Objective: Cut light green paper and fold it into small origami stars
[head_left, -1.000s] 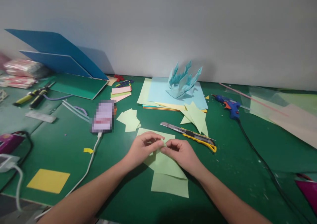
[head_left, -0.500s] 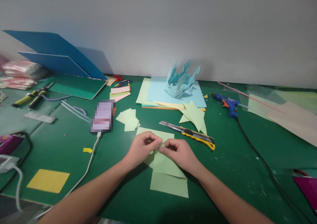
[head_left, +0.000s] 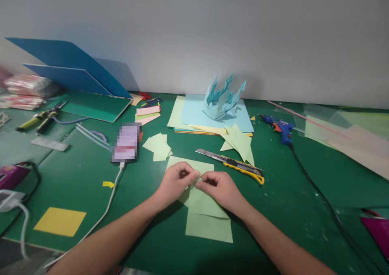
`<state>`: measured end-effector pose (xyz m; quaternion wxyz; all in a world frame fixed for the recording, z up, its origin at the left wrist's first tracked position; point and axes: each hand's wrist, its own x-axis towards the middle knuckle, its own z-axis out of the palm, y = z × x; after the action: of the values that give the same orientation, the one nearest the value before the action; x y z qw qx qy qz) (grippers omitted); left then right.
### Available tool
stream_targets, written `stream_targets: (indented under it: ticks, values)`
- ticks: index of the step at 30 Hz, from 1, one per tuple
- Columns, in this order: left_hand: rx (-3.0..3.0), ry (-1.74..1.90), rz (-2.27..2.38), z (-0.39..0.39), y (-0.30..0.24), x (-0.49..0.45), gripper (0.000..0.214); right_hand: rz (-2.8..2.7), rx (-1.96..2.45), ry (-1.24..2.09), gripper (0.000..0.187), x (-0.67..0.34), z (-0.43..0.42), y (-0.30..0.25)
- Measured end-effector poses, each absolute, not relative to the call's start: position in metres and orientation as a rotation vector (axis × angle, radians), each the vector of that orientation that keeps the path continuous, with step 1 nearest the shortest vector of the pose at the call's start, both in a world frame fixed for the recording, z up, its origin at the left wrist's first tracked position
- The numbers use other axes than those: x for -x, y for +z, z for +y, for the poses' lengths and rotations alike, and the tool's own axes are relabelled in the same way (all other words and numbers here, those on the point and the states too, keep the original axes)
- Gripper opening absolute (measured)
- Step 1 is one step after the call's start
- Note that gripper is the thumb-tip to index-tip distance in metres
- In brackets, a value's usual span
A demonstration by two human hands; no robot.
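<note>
My left hand and my right hand meet at the middle of the green table, both with fingers curled in a pinch on the top corner of a light green paper piece. That piece lies over another light green sheet, and a third light green sheet shows just beyond my fingers. A yellow utility knife lies just right of my hands, blade out towards the left.
Blue folded paper shape stands on a stack of coloured sheets at the back. Green paper triangles, small green squares, a phone with cable, a blue glue gun with cord, pliers, a yellow square.
</note>
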<state>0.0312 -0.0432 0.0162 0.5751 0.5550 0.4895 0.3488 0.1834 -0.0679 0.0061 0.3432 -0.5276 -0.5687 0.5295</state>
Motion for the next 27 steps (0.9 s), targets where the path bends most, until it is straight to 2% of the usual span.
stream_targets:
  ticks: [9,15,27]
  values:
    - [-1.245,0.842,1.092,-0.0424,0.0126,-0.0318,0.030,-1.487,1.382,1.367,0.028,-0.1830,-0.0679,0.0045]
    - [-1.290,0.764,1.076,-0.0391,0.0146,-0.0292,0.021,-1.506,1.400,1.348,0.025,-0.1829,-0.0692,0.0038]
    - [-1.296,0.779,1.165,-0.0409,0.0115,-0.0302,0.030,-1.501,1.430,1.322,0.029,-0.1813,-0.0686,0.0055]
